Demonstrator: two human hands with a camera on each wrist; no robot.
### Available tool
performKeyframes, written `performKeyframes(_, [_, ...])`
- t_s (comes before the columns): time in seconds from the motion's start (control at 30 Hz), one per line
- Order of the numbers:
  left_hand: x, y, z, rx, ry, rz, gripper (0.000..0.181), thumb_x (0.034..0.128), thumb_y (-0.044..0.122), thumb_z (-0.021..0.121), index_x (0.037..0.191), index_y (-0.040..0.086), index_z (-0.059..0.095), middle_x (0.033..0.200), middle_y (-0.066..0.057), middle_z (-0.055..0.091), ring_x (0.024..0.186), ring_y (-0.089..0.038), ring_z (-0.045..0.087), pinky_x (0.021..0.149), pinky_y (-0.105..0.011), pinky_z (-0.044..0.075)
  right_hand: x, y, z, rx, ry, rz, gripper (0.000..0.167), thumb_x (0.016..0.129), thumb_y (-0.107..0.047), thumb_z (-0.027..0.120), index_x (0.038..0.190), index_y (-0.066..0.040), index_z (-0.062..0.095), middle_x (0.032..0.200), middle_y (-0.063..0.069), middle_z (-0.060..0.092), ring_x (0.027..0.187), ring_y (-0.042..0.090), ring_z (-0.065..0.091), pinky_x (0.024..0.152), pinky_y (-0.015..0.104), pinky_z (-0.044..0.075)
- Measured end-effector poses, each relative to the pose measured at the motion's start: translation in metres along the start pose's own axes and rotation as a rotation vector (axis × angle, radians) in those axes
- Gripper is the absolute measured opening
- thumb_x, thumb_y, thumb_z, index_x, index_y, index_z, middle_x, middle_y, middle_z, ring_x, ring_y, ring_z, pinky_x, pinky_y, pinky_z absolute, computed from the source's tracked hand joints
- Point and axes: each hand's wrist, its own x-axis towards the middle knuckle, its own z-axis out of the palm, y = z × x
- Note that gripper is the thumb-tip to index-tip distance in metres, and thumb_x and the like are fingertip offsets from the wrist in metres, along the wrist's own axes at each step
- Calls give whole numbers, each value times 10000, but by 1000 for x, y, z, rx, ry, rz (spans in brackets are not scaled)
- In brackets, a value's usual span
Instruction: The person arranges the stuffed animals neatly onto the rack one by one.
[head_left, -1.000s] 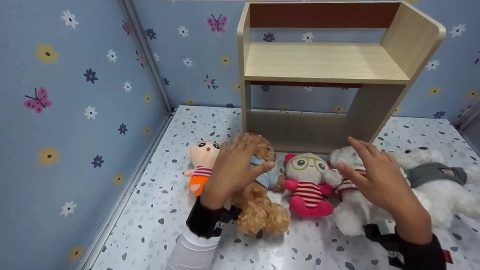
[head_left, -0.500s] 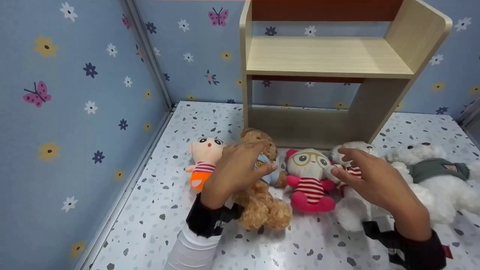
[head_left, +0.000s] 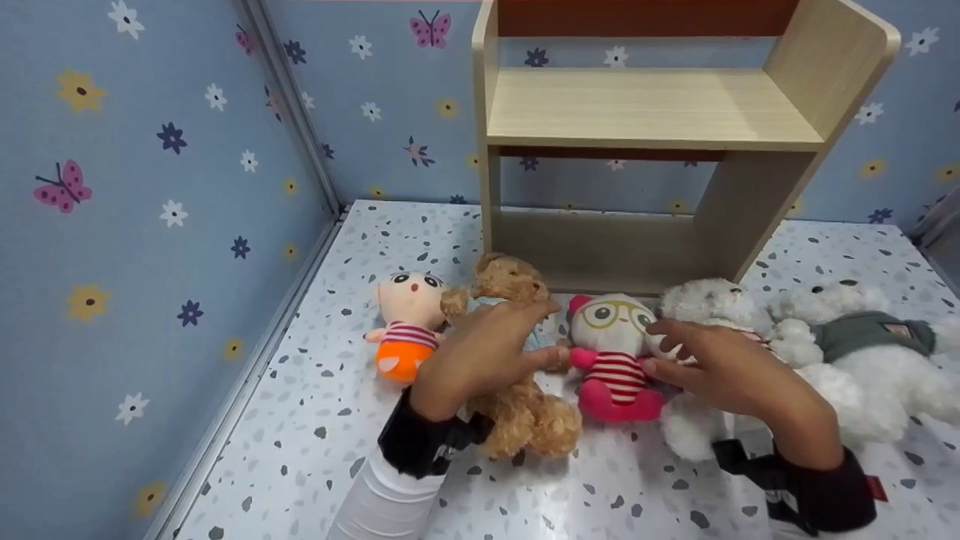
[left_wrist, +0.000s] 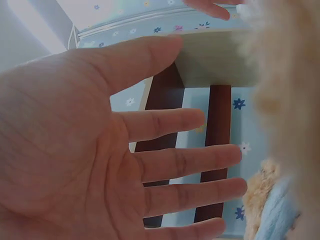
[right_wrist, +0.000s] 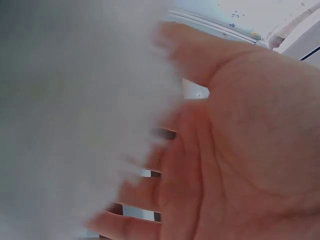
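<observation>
My left hand point(head_left: 484, 352) is over the brown teddy bear point(head_left: 510, 281) in the blue top, hiding part of its body. In the left wrist view its fingers point(left_wrist: 187, 162) are straight and apart, with blurred fur near the camera. My right hand point(head_left: 727, 367) is over the white plush bear point(head_left: 709, 300) in the striped top, its fingertips beside the pink and white plush doll point(head_left: 619, 375) with yellow glasses. In the right wrist view white fur point(right_wrist: 75, 115) covers part of the fingers; they look loosely bent. Whether either hand touches a toy is unclear.
A plush doll point(head_left: 409, 300) in orange shorts lies left of the teddy. At the right lies another white plush bear point(head_left: 870, 337) in a grey-green top. Behind the toys stands a two-tier wooden shelf point(head_left: 652, 109) on a speckled tabletop point(head_left: 285, 420), against blue flowered walls point(head_left: 150, 300).
My right hand has moved left and down toward the pink and white doll. My left hand has drawn slightly back and right, uncovering more of the teddy's head. The toys stay in place.
</observation>
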Motion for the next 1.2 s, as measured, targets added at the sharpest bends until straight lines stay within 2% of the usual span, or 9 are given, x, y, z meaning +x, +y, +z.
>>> performKeyframes(0.2, [7,2,6,-12,-46,45,669,972,587,599,1552,297,434,1522,23,557,1379,-219,552,1144,-454,449,4,1,2,44,-94,-28,304,1006,-387,639,1199,-156,678,1041,-28,715,944,129,664,795,360,537])
performKeyframes(0.33, [13,3,15,-12,-95,87,627,984,557,601,1526,266,475,1422,-1,639,1279,-204,616,1078,-425,501,6,1,3,41,-135,-38,156,1008,-323,634,1071,-187,677,963,-57,682,874,100,614,761,315,501])
performKeyframes(0.43, [19,4,24,-18,-121,141,548,1003,506,599,1471,225,537,1324,-2,690,1153,-180,657,997,-386,540,7,0,4,32,-146,-47,103,1008,-304,625,1003,-207,656,901,-69,651,814,97,576,724,295,471])
performKeyframes(0.57, [25,6,34,-19,-145,191,500,1020,449,594,1445,188,564,1367,1,669,1187,-174,647,1042,-365,520,7,-1,5,20,-154,-43,79,1004,-285,625,975,-213,642,832,-80,608,754,94,539,691,279,438])
performKeyframes(0.67, [27,7,41,-5,-165,187,551,1019,464,589,1494,195,514,1470,-6,601,1327,-187,583,1134,-375,461,8,-3,7,11,-177,-33,93,1005,-291,622,950,-215,621,791,-81,577,716,94,518,664,276,417])
performKeyframes(0.8, [29,8,49,13,-207,147,630,1016,509,567,1564,235,420,1579,-32,485,1435,-224,489,1177,-426,418,10,-3,11,6,-218,-13,128,1008,-313,616,928,-215,596,760,-77,560,683,96,508,637,278,409])
performKeyframes(0.93, [31,8,55,25,-236,112,662,1012,523,561,1592,272,365,1619,-54,425,1462,-248,456,1181,-458,409,10,-3,14,14,-236,5,135,1008,-301,610,906,-213,605,746,-72,562,666,100,512,623,281,414])
performKeyframes(1.2, [35,7,62,49,-249,124,655,1010,512,571,1590,285,367,1607,-31,447,1459,-241,461,1185,-428,404,13,-2,21,12,-254,-18,154,1006,-288,610,864,-247,651,748,-95,575,684,94,522,647,286,415])
